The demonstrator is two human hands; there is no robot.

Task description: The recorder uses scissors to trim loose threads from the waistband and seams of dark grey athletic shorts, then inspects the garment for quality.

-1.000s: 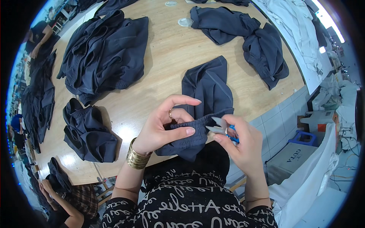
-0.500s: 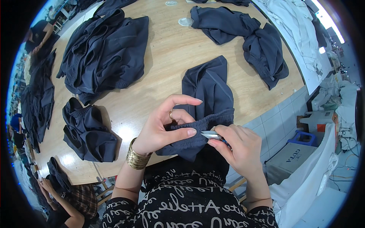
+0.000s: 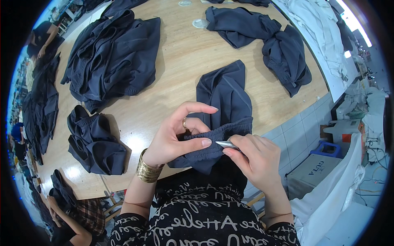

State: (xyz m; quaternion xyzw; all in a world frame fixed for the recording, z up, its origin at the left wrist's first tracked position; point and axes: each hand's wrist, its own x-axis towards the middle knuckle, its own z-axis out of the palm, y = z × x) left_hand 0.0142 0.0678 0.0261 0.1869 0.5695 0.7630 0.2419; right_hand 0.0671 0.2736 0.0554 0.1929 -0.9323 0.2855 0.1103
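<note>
1. Under the left hand [image 3: 174,139], gripped by thumb and fingers, lies a dark garment [image 3: 223,94].
2. To its right, the right hand [image 3: 258,162] clasps small scissors [image 3: 225,144], blades together.
3. A slip of their points could nick cloth or fingers, being so near both.
4. Cloth smooth, matt; waistband [image 3: 201,153] ridged, gathered; blades slim, shiny, pointed.

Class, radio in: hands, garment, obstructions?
Left hand pinching gathered band; right hand gripping snips, blades together at band. Dark garment partly on table. Possible obstruction: left thumb near blades.

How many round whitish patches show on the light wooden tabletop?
2: one patch beside a dark fabric garment, upper right; another patch at the picture's top. More may be hidden.
</note>
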